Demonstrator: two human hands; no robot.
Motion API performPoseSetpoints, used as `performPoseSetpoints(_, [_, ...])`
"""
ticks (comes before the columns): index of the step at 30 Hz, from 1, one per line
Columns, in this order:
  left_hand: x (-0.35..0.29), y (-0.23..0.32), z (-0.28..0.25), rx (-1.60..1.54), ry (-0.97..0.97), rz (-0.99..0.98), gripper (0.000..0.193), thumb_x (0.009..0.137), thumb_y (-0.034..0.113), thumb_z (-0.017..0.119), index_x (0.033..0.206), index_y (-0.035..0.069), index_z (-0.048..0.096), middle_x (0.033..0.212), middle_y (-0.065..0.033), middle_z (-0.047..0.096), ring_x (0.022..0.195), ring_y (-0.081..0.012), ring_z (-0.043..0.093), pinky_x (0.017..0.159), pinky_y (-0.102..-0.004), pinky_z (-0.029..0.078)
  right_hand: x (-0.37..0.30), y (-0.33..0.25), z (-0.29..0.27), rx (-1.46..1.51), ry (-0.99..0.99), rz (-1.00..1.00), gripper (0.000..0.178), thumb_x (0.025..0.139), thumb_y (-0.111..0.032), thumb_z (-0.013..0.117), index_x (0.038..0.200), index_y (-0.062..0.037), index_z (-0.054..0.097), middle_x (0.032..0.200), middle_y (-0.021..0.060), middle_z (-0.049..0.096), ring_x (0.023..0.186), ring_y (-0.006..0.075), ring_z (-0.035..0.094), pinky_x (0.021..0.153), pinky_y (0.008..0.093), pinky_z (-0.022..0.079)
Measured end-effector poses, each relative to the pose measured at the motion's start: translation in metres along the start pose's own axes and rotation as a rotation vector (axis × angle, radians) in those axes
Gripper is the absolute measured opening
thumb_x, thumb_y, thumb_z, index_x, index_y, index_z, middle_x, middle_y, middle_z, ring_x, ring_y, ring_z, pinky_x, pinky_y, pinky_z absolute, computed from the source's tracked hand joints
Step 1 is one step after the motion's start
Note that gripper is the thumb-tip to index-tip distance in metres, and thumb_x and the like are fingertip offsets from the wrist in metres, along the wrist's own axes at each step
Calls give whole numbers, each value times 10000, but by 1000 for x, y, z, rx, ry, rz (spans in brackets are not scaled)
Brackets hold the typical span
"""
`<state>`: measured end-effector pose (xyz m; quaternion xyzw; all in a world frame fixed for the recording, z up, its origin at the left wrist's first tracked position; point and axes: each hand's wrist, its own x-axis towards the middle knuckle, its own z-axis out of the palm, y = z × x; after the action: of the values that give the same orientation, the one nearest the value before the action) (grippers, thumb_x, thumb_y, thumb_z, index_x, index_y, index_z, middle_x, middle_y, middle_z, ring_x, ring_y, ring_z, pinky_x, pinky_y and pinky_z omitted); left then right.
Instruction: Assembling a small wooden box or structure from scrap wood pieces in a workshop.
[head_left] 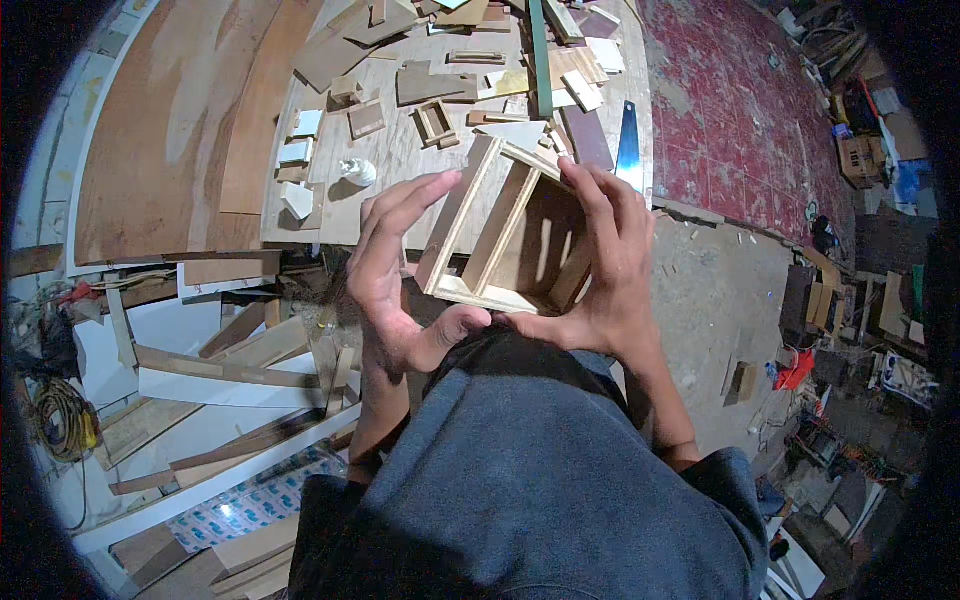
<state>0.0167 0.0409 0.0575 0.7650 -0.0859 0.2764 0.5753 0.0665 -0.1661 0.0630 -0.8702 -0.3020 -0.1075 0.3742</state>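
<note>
A brightly lit, pale wooden tabletop [405,150] stands beside large brown panels [160,120]. To its right, worn red floor [720,110] meets grey floor [710,290]. Clutter [862,158] lines the right side; planks [215,365] and coiled cable [62,420] crowd the left.

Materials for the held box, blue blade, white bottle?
Box: looks like bare plywood, given its layered pale edges and brown faces.
Blade: probably smooth metal, from the bright sheen; the blue could be coating or reflection.
Bottle: perhaps plastic, judging by its rounded, opaque white body; too small to be sure.
</note>
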Motion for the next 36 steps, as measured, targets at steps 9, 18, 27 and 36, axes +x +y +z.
performPoseSetpoints(9, [3, 0, -6, 208, -130, 148, 871, 754, 684, 670, 1190, -69, 620, 1209, -205, 619, 1167, -306, 551, 1035, -429, 388, -1, -4, 0, -73, 2, 11, 1146, 467, -597, 803, 1410, -54, 445, 1266, 177, 506, 1170, 353, 486, 955, 486, 333])
performPoseSetpoints(18, [-8, -15, -4, -379, -17, -162, 1184, 599, 669, 820, 1430, -44, 368, 1455, -192, 416, 1314, -292, 438, 1070, -419, 352, -2, 5, 10, 429, -38, 111, 1142, 460, -472, 889, 1409, -34, 429, 1276, 193, 505, 1209, 362, 509, 1043, 463, 370])
performPoseSetpoints(27, [-13, -10, 14, -466, -372, -412, 1228, 615, 465, 893, 1502, -61, 225, 1498, -238, 352, 1401, -330, 357, 1129, -451, 319, -16, 11, 16, 1164, -250, 451, 1206, 476, -315, 892, 1475, 30, 312, 1412, 154, 463, 1309, 274, 451, 1129, 382, 273])
performPoseSetpoints(36, [-7, 4, 18, -114, -387, -269, 1248, 619, 501, 877, 1470, -120, 207, 1423, -305, 373, 1341, -413, 404, 1103, -474, 364, -26, 21, 24, 1305, -262, 518, 1192, 482, -297, 902, 1459, 54, 316, 1431, 137, 428, 1330, 244, 418, 1124, 355, 281])
